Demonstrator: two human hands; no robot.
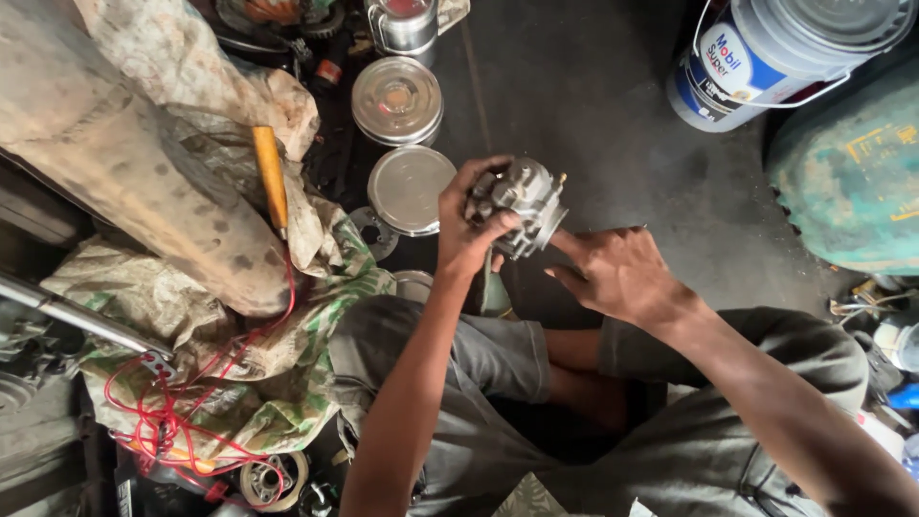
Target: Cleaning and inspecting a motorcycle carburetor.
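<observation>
Grey shorts (498,383) over our bent knees fill the bottom of the frame, nearest the lens, and both our forearms rise from there toward the middle. At centre frame our left hand (469,225) grips a small grey metal carburetor (525,203), fingers curled over its top and thumb pressed on its near face, holding it in the air above the dark floor (593,105). Our right hand (617,273) sits just right of and below it, forefinger stretched out so the tip touches the carburetor's lower right edge, the other fingers loosely bent and holding nothing that we can see. Just left of the carburetor, a round metal lid (407,190) lies flat on the floor, and above it, toward upper centre, stands a shallow round tin (396,100) with a steel mug (406,24) beyond it at the top edge. In the left half of the frame a dirty sack (144,182) slants down over crumpled cloth (258,383), and a yellow-handled screwdriver (271,177) rests on it, well apart from both hands. Red wire (163,412) loops in a tangle at lower left. At upper right a white and blue bucket (766,53) lies tilted, and below it at the right edge bulges a green drum (852,172).
</observation>
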